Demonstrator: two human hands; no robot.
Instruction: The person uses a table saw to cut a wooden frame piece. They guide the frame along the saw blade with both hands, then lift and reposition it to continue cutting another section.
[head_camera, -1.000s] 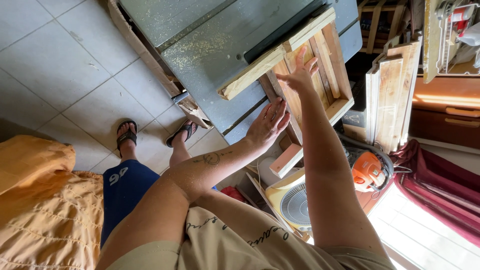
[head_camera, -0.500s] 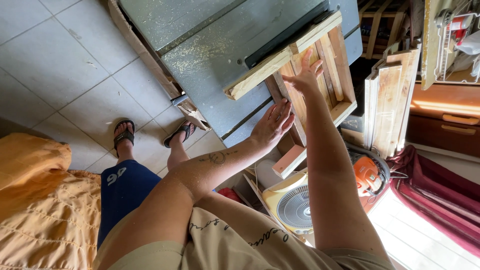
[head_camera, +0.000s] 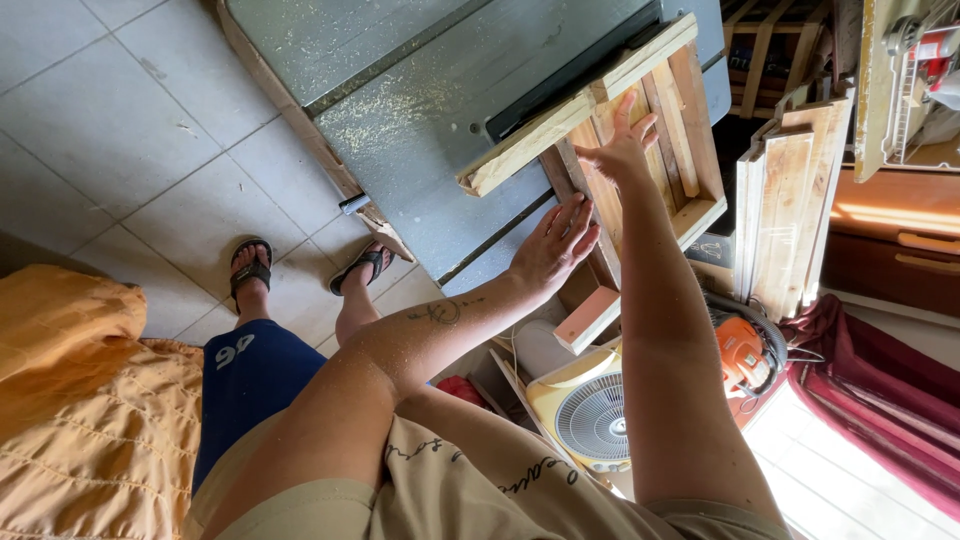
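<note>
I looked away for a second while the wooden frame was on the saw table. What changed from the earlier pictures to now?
Little. The right hand slid slightly further up the wooden frame, fingers spread flat on its slats. The left hand stays pressed on the frame's near end. Nothing was gripped or released. The frame, grey saw table and fan kept their places.

We saw bright daylight glaring off the floor (head_camera: 860, 470) at the lower right; the picture was sharp, tilted, with soft shadows.

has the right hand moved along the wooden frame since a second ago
Yes. The right hand has slid up the wooden frame, closer to its thick end board on the grey table.
</note>
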